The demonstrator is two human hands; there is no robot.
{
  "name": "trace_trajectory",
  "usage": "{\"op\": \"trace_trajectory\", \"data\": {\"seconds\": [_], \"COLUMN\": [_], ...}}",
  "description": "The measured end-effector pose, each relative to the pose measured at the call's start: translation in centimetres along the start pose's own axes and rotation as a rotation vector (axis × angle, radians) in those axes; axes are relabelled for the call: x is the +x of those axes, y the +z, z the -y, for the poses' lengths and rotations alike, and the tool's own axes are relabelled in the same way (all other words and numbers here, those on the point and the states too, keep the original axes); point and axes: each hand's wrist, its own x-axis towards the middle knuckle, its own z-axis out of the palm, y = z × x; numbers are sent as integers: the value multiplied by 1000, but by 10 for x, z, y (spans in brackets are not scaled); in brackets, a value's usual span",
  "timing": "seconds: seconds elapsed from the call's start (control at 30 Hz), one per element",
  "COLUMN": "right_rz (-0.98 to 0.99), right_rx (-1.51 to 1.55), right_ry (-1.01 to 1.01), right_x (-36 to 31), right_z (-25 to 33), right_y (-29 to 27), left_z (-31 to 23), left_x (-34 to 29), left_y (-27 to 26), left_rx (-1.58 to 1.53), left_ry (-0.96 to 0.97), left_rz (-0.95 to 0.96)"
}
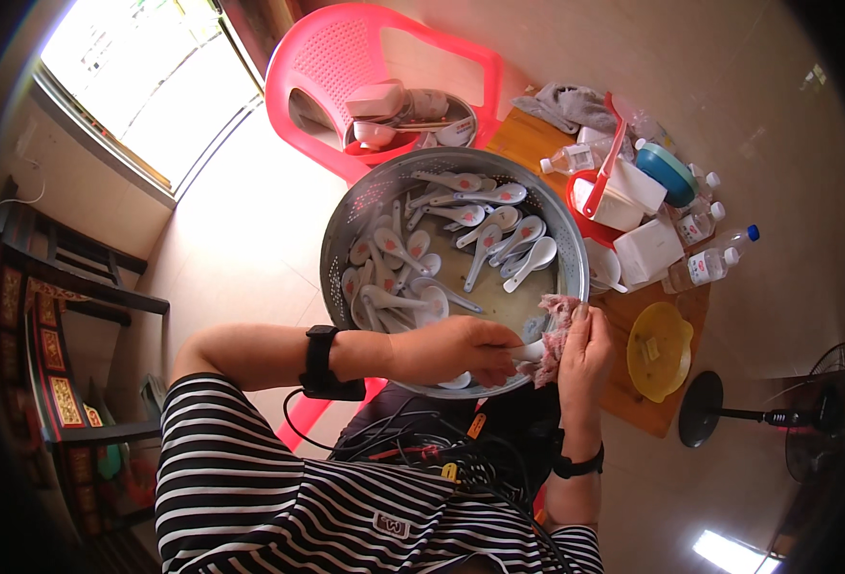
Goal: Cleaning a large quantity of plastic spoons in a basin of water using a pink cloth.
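Over the near right edge of a big round metal basin (334, 251), my two hands meet. My left hand (466, 350) is closed round one end of a white ceramic spoon (528, 352); its other end goes into a pink-and-white cloth (558, 330). That cloth is gripped in my right hand (585, 352), fingers wrapped on it and partly hiding the spoon. Inside the basin lie many white ceramic spoons (394, 244), some with red flower marks, heaped at the left and back. A bluish scrap (534, 327) lies near the cloth.
Behind the basin, a pink plastic chair (332, 57) bears a bowl of dishes (375, 134). To the right, a wooden table (623, 383) carries bottles (705, 268), white boxes (647, 251), a teal bowl (667, 175) and a yellow dish (659, 352). Cables (422, 445) lie across my lap.
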Motion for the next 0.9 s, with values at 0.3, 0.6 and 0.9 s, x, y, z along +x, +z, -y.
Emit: {"op": "trace_trajectory", "data": {"seconds": [0.3,0.6,0.9], "right_rz": [13,121,93], "right_rx": [16,26,-10], "right_ry": [107,-76,-157], "right_x": [-8,-14,-14], "right_z": [-22,-21,-29], "right_y": [4,10,14], "left_z": [33,38,36], "left_x": [56,138,141], "left_y": [-59,-88,-91], "left_rx": [464,1225,1117], "left_ry": [130,57,48], "left_rz": [-360,-590,-605]}}
